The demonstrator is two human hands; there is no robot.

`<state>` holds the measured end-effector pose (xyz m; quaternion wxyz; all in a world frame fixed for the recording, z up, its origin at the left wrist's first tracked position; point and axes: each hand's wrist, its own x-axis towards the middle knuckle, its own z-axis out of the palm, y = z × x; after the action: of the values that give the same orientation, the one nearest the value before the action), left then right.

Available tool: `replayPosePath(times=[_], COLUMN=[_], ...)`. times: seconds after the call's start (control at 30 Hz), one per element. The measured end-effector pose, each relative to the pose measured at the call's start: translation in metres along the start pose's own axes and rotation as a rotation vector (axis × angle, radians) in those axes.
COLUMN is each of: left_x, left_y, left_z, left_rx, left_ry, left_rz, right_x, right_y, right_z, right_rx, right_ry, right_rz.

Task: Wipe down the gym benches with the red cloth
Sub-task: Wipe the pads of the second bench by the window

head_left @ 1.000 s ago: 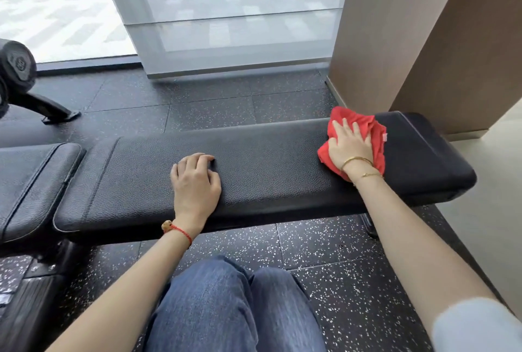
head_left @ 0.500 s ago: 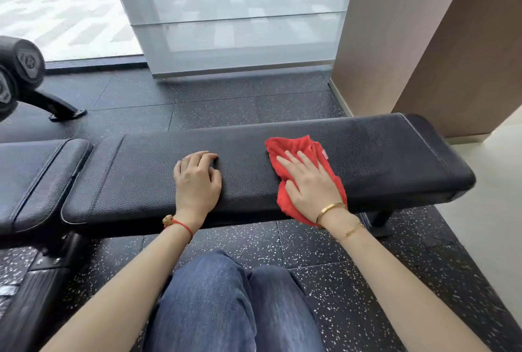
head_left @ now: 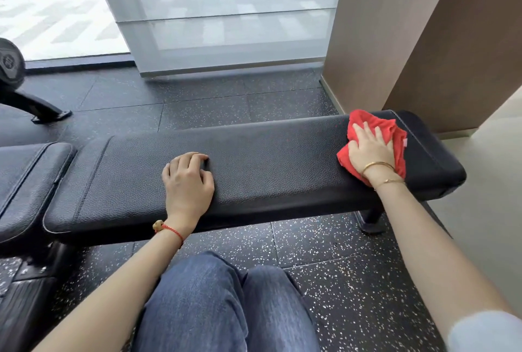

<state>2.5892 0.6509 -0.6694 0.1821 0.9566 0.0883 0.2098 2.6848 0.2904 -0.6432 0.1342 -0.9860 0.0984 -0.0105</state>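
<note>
A long black padded bench (head_left: 268, 154) runs across the view in front of my knees. The red cloth (head_left: 370, 123) lies bunched on the bench's right end. My right hand (head_left: 370, 151) presses flat on the cloth, fingers spread, and covers its middle. My left hand (head_left: 187, 182) rests on the bench's middle with its fingers curled against the pad and nothing in it.
A second black pad (head_left: 25, 179) adjoins the bench on the left. A weight machine's foot (head_left: 42, 108) stands at the far left on the speckled rubber floor (head_left: 324, 252). A brown wall column (head_left: 409, 35) rises behind the bench's right end, and a glass panel (head_left: 226, 12) behind.
My right hand slid the red cloth from the bench's right end to its middle, then back to the right end. My left hand stayed in place.
</note>
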Motion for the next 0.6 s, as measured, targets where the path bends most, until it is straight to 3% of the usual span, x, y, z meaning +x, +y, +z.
replayPosePath(times=[0.23,0.5,0.6], left_x=[-0.001,-0.002,-0.001], left_y=[0.000,0.001,0.001], left_z=[0.000,-0.001,0.001], left_rx=[-0.003,0.007,0.022], left_ry=[-0.002,-0.012,0.011], left_rz=[0.005,0.010,0.003], right_x=[-0.049,0.016,0.035], right_y=[0.008,0.021,0.002], right_z=[0.015,-0.004,-0.003], right_rx=[-0.017,0.017,-0.004], right_ry=[0.059,0.041,-0.002], right_rz=[-0.166,0.095,0.074])
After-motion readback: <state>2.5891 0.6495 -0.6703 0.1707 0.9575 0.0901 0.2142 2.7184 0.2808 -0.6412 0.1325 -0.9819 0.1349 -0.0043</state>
